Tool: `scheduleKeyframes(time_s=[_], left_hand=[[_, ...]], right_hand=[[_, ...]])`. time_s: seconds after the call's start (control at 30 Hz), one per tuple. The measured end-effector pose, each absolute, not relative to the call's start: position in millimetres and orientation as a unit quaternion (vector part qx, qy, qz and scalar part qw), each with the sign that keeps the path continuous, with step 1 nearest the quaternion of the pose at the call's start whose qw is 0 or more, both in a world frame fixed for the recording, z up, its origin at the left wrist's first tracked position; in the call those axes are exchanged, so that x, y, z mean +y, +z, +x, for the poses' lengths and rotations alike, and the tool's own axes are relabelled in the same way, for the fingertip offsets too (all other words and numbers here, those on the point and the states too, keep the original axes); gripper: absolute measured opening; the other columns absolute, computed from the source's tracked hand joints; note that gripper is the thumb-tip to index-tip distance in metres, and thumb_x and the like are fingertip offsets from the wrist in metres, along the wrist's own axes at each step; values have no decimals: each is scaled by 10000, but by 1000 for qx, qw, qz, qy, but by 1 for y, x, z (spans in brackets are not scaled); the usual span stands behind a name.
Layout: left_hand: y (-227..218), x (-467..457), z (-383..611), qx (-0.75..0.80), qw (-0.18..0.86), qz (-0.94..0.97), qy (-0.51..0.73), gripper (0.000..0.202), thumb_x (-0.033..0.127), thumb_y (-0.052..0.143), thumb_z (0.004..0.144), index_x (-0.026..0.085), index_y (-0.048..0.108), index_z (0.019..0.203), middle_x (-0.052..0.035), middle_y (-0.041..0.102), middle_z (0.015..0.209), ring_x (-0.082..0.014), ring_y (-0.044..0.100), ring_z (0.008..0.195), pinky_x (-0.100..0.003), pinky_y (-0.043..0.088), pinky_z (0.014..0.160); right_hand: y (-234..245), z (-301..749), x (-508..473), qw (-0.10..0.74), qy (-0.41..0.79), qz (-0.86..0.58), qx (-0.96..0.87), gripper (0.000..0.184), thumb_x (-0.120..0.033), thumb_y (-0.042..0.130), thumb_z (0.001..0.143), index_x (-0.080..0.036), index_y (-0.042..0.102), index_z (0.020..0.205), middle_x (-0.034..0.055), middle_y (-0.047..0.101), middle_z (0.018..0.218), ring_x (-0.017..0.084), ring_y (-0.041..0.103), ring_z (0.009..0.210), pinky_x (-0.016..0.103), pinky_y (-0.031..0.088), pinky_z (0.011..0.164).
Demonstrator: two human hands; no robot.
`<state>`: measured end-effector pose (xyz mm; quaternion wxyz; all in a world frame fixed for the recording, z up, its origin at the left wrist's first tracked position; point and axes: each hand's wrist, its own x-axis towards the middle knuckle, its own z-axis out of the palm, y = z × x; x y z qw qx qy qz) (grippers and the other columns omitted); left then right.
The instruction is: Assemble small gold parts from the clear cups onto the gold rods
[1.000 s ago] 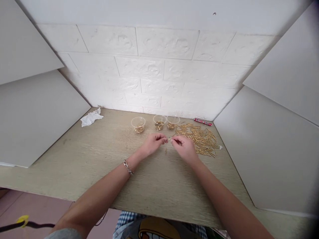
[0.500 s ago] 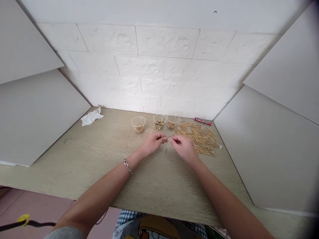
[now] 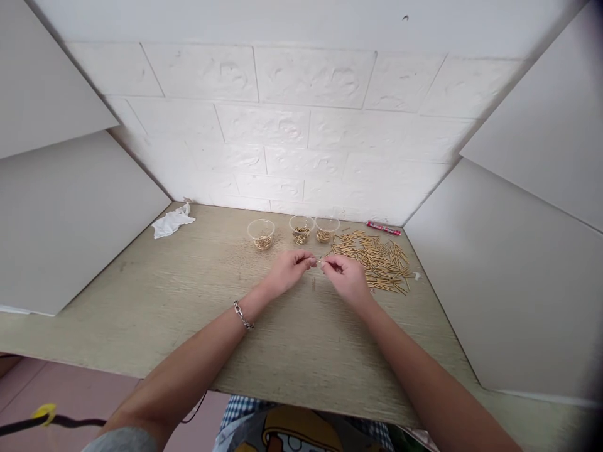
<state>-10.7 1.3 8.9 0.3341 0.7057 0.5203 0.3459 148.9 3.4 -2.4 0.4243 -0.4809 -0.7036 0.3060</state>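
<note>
A thin metal piece (image 3: 319,261) is spanning the gap between the two hands, just in front of the middle cup (image 3: 296,225) and slightly to its right; whether it is one part or two joined is too small to tell. The left hand (image 3: 288,271) is clamping one end between thumb and fingertips, and the right hand (image 3: 349,276) is pinching the other the same way. A loose piece (image 3: 313,283) is resting nearer the person than that cup, whether standing or lying I cannot tell.

The likeliest trouble: so slim a piece could be slipping free if either pinch slackens, and a wrist dipping low could be nudging the loose piece aside.

Counting: one piece is being held and what looks like one is sitting loose. Three clear cups are holding small golden parts: the middle one, the left cup (image 3: 258,230) to its left, the right cup (image 3: 330,225) beside it. One pile of golden rods (image 3: 381,260), too many to count, is spreading to the middle cup's right. One red tube (image 3: 383,228) is lying beyond the right cup, and one white tissue (image 3: 173,221) far left of the middle cup.
</note>
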Motion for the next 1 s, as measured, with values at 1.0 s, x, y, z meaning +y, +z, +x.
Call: scheduleKeyframes(time_s=[1.0], left_hand=[[-5, 4, -2, 508, 303, 722, 360, 155, 260, 499, 771, 145, 599, 739, -3, 573, 676, -107, 476, 623, -234, 372, 613]], right_hand=[[-7, 148, 8, 380, 269, -508, -725, 317, -417, 385, 829, -165, 539, 716, 19, 528, 670, 134, 478, 619, 251, 359, 576]])
